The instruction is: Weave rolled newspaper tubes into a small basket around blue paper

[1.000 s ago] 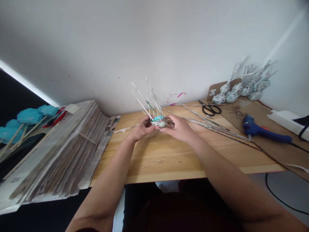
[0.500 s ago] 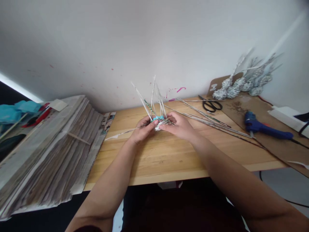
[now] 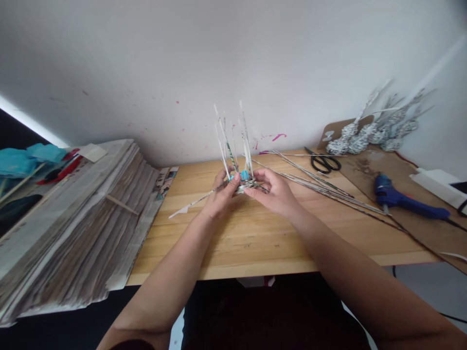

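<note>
Between my two hands is a small woven paper basket [image 3: 241,187], with several thin rolled-paper sticks [image 3: 229,150] standing up from it. Something light blue [image 3: 244,175] shows inside the ring of sticks. My left hand [image 3: 223,194] grips the basket's left side, thumb on the near rim. On the right side, my right hand [image 3: 272,191] closes thumb and fingers on the woven edge. One long paper strand [image 3: 193,204] sticks out to the left past my left hand. The far fingers are partly hidden behind the weave.
Several loose paper sticks [image 3: 321,187] lie right of my hands. Behind them are black scissors [image 3: 324,162]. A blue glue gun [image 3: 408,200] rests on brown cardboard [image 3: 365,170], with woven paper pieces [image 3: 359,138] near the wall. A tall newspaper stack [image 3: 91,223] stands left.
The basket has turned or tilted in my hands, and its upright sticks now lean less to the left. The whole view has shifted slightly. Both hands keep their hold.
</note>
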The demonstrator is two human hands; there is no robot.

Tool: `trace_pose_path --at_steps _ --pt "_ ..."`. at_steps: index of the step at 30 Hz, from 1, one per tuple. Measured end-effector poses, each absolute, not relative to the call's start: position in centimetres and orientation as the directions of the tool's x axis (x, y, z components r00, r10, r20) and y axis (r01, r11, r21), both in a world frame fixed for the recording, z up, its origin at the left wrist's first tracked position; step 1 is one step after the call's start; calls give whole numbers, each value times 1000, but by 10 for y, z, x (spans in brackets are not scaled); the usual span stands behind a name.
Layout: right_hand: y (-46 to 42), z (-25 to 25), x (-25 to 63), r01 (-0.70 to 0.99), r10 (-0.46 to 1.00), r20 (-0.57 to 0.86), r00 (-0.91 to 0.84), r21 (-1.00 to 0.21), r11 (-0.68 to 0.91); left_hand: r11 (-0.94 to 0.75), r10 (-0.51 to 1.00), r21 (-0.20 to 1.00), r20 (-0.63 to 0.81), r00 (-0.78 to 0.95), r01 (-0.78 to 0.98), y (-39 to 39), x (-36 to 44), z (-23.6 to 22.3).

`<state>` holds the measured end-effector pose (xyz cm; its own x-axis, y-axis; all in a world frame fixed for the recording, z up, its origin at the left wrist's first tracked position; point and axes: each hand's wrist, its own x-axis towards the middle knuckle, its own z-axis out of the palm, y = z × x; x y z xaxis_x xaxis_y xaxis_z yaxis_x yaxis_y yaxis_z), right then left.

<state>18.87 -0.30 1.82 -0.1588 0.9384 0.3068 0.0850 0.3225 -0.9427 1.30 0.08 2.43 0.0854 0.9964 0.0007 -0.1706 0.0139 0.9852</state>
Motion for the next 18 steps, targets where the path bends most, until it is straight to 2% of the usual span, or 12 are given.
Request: trace_pose_path --at_steps 4,7,10,13,15,18 --pt "-6 18 189 180 901 391 -190 -888 423 30 998 968 -15 60 -251 -2 15 28" --pt "-8 20 190 264 865 457 -208 -825 499 108 992 936 -81 94 -335 -1 16 30" --pt "-10 27 195 449 768 629 -118 -656 606 141 990 917 -121 76 -374 2 16 30" --pt "-15 35 199 599 634 773 -36 -491 633 90 994 928 -107 -25 -362 7 15 27" --pt "-18 36 199 579 679 729 -89 -517 630 62 993 943 -90 -70 -328 10 14 24" --pt "-17 29 195 540 873 445 -201 -693 478 28 997 969 -47 -69 -247 10 12 20"
